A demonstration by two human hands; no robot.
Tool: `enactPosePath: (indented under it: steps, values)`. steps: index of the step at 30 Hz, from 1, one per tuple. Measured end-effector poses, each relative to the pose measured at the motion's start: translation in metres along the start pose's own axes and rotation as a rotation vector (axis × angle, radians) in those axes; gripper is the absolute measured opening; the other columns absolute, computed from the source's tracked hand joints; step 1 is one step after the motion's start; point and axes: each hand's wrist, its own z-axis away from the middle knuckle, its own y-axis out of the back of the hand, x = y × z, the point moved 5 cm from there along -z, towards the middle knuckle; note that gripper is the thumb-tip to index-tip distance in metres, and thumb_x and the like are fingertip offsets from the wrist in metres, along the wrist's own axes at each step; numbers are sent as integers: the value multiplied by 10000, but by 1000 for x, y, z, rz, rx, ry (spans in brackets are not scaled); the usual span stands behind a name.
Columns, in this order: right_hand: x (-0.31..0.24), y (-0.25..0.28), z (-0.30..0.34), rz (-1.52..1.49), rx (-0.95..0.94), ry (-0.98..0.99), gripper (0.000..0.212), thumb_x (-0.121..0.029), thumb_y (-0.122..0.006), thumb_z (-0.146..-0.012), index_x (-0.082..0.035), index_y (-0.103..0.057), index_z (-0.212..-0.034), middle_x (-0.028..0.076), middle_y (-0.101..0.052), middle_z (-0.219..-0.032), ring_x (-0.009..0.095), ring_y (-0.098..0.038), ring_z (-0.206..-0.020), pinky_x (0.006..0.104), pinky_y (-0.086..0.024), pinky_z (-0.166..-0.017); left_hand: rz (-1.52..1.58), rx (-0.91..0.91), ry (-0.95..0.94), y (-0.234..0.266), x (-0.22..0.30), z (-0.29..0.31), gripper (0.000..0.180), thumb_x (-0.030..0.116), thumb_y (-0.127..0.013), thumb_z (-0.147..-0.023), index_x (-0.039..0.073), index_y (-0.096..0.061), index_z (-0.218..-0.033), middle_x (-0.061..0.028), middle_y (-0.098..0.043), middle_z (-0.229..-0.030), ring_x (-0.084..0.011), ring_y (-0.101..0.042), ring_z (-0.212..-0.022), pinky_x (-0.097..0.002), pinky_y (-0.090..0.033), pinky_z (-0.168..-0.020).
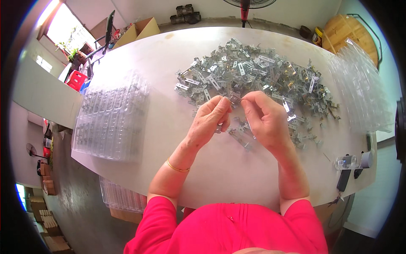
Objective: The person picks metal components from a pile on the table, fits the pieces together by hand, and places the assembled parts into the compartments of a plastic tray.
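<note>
My left hand (209,120) and my right hand (267,119) come together over the near side of a large pile of small silvery metal parts (253,70). Pinched between the fingertips of both hands is one small metal bracket (235,98); its finer shape is too small to tell. Another bit of metal (218,128) shows at the curled lower fingers of my left hand. Just below the hands, a few loose metal pieces (240,139) lie on the white table (169,139).
Stacked clear plastic trays (111,118) with metal parts inside stand at the left. Clear plastic trays or sheets (359,89) are piled at the right. Near the right edge are a clear bottle (346,162) and a black oblong object (344,180). A fan (245,6) stands behind the table.
</note>
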Motion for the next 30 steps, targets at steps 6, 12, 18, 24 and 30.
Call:
enactPosePath:
  steps: [6, 12, 18, 24, 30]
  values:
    - [-5, 0, 0, 62, 7, 54, 27, -72, -670, -928, -68, -644, -933, 102, -675, -780, 250, -655, -634, 353, -495, -571, -189, 71, -84, 3, 5, 0, 299, 317, -529, -1080, 55, -582, -945, 27, -484, -707, -54, -426, -581, -219, -357, -509]
    - [-9, 1, 0, 139, 41, 115, 63, -84, -670, -927, -72, -617, -895, 101, -658, -750, 285, -648, -636, 386, -487, -564, -422, 131, -177, 5, 12, 1, 319, 332, -541, -1074, 57, -574, -917, 47, -496, -720, -35, -429, -582, -206, -353, -510]
    - [-11, 0, 1, 176, 39, 115, 76, -101, -675, -930, -76, -608, -903, 105, -654, -744, 300, -649, -643, 403, -487, -567, -535, 168, -260, 7, 14, 3, 324, 337, -547, -1071, 55, -568, -912, 64, -473, -699, -24, -412, -583, -202, -337, -507]
    - [-11, 0, 2, 154, 35, 115, 63, -103, -667, -944, -67, -617, -957, 116, -660, -751, 303, -655, -647, 399, -494, -575, -539, 122, -243, 1, 10, 4, 290, 303, -557, -1070, 58, -570, -916, 71, -462, -720, -21, -378, -602, -201, -316, -512]
    - [-8, -2, 3, 31, -24, 3, 172, -89, -658, -958, -39, -603, -1112, 155, -670, -774, 309, -681, -686, 385, -520, -623, -719, 154, -418, -5, 19, 6, 273, 245, -590, -1058, 42, -556, -878, 68, -436, -718, -43, -332, -640, -226, -308, -526]
